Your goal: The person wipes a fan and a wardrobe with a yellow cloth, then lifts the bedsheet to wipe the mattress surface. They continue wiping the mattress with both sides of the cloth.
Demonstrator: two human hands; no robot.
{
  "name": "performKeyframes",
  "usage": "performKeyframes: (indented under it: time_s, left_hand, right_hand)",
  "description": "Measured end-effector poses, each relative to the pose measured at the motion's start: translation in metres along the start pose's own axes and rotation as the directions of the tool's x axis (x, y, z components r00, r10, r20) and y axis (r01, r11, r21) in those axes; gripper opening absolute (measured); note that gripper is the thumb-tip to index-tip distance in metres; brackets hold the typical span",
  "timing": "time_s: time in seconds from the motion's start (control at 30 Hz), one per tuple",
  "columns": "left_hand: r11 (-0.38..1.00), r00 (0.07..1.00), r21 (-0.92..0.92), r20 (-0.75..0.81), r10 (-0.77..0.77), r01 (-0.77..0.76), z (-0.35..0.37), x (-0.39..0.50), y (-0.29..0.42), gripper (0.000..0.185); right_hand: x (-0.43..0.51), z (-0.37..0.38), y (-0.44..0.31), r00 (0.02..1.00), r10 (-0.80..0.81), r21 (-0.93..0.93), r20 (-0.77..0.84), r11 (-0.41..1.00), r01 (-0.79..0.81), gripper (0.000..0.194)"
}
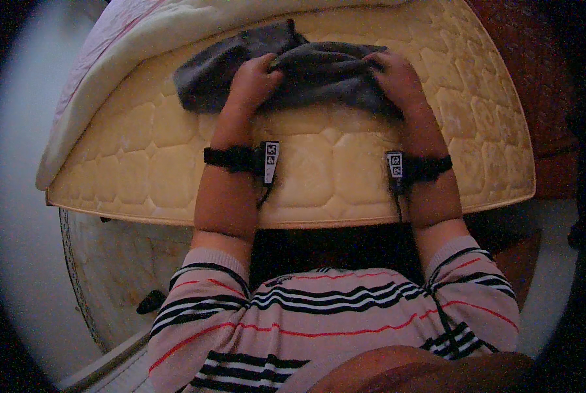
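A dark grey cloth (330, 69), perhaps a garment, lies bunched and creased across the quilted yellow mattress (307, 172). My left hand (257, 78) grips it near its middle, with part of the fabric spreading out to the left. At its right part, my right hand (396, 76) pinches the upper edge between thumb and fingers. The fabric between the two hands hangs in loose folds. Its exact shape cannot be made out.
A thick cream blanket (121, 73) with a pink side is folded back along the mattress's left and far edge. Dark reddish wood (519, 64) stands at the right. A small dark object (150, 301) rests on the tiled floor (121, 265). Straps with small devices circle both forearms, trailing cables.
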State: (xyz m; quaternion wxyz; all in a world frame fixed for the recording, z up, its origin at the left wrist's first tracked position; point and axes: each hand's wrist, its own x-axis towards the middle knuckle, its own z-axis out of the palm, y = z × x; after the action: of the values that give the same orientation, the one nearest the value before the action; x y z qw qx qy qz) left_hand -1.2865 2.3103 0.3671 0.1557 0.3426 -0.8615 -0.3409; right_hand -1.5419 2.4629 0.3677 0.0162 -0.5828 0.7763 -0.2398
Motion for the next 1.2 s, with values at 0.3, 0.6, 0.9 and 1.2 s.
performKeyframes:
  time_s: [0.3, 0.6, 0.9, 1.2]
  left_hand:
    - [0.634, 0.635, -0.138, 0.046, 0.771, -0.761, 0.040, -0.011, 0.034, 0.027]
    - [0.291, 0.994, -0.953, -0.061, 0.096, -0.086, 0.030, 0.000, 0.010, 0.031]
    - [0.957, 0.662, 0.206, -0.750, 0.020, 0.204, 0.012, 0.011, -0.128, 0.046]
    - [0.588, 0.642, 0.688, -0.687, 0.339, 0.426, -0.080, -0.079, -0.218, 0.041]
  right_hand:
    - [-0.004, -0.027, 0.024, 0.947, 0.298, 0.422, -0.121, 0.879, -0.222, 0.048]
    - [0.003, -0.004, 0.053, 0.889, 0.333, 0.368, -0.313, 0.906, -0.210, 0.047]
    - [0.007, 0.030, 0.153, 0.836, 0.316, 0.463, -0.448, 0.882, -0.085, 0.043]
    - [0.017, 0.052, 0.178, 0.881, 0.212, 0.405, -0.424, 0.914, -0.026, 0.043]
